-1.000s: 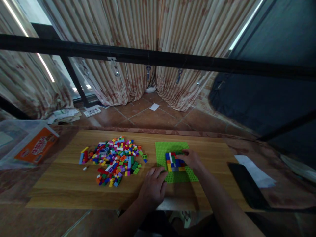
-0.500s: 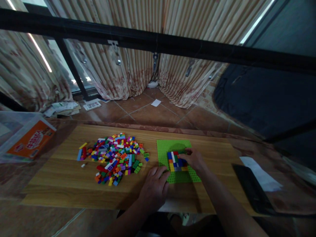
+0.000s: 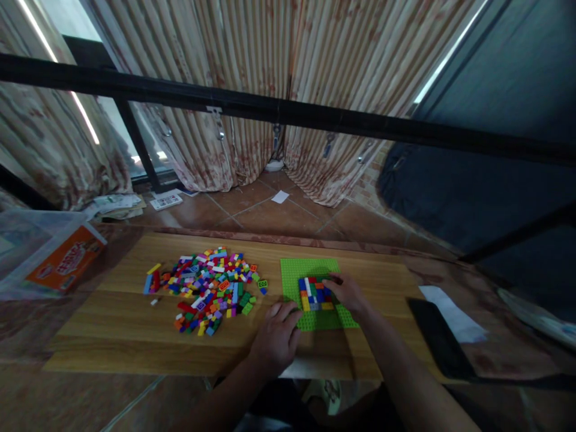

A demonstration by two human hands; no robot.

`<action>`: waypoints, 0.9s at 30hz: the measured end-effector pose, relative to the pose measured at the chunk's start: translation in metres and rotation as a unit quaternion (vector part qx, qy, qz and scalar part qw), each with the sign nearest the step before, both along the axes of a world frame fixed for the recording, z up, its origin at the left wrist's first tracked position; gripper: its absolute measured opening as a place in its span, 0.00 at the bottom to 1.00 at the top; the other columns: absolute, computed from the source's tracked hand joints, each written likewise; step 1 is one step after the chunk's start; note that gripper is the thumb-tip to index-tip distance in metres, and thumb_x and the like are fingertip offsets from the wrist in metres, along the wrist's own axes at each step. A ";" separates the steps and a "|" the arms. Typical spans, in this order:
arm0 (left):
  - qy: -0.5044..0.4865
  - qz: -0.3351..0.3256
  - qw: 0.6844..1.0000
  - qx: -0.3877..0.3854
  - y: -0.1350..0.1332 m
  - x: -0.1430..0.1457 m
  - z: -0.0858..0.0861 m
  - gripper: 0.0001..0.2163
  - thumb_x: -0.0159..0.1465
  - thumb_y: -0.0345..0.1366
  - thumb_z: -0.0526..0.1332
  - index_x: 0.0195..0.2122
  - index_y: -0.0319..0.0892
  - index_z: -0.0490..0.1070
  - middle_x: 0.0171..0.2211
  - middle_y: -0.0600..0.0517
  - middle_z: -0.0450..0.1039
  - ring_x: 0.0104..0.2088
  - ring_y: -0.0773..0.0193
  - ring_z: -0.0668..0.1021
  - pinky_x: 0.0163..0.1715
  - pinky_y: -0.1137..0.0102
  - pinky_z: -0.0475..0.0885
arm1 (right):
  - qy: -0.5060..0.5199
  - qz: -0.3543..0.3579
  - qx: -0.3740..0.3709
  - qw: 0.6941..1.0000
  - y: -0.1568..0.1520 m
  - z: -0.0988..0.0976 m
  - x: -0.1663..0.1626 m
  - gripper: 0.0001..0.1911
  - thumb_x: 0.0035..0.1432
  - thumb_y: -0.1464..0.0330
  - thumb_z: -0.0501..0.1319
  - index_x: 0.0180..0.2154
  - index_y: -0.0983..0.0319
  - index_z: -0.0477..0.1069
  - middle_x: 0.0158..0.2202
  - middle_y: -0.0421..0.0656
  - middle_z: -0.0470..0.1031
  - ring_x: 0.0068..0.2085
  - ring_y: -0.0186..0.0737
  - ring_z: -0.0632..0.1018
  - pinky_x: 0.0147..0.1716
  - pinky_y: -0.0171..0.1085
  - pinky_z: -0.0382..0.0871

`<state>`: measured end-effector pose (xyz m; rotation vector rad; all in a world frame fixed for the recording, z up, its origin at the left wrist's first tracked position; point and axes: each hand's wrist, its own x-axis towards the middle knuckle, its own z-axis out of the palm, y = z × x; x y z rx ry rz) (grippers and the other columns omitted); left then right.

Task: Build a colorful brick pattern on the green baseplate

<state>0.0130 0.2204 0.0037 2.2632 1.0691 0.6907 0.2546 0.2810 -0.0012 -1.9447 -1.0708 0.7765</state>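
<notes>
A flat block of coloured bricks, mostly blue, red, white, yellow and orange, sits on a lime-green baseplate. My right hand reaches over the plate from the right, its bent fingertips at the upper right edge of the block. Whether a small brick is between those fingers is hidden. Near the plate's left edge, my left hand lies with loosely curved fingers slightly apart, holding nothing visible. To the left of it spreads a large pile of loose bricks in many colours.
The wooden table carries all this. On its right lies a black flat object beside white paper. A clear plastic box with an orange label stands at the left. A black rail crosses beyond the table.
My right fingers have drawn slightly back toward the block's right edge, baring an orange brick on top. My left hand stays by the plate. The camera view has tilted up a little.
</notes>
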 end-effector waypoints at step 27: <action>0.061 0.007 0.996 0.062 0.004 0.003 -0.014 0.18 0.65 0.28 0.53 0.55 0.41 0.69 0.58 0.45 0.69 0.57 0.54 0.69 0.58 0.55 0.68 | 0.045 -0.001 -0.014 0.999 0.008 -0.013 0.004 0.19 0.33 0.70 0.71 0.34 0.62 0.76 0.28 0.41 0.79 0.32 0.43 0.79 0.33 0.40 0.74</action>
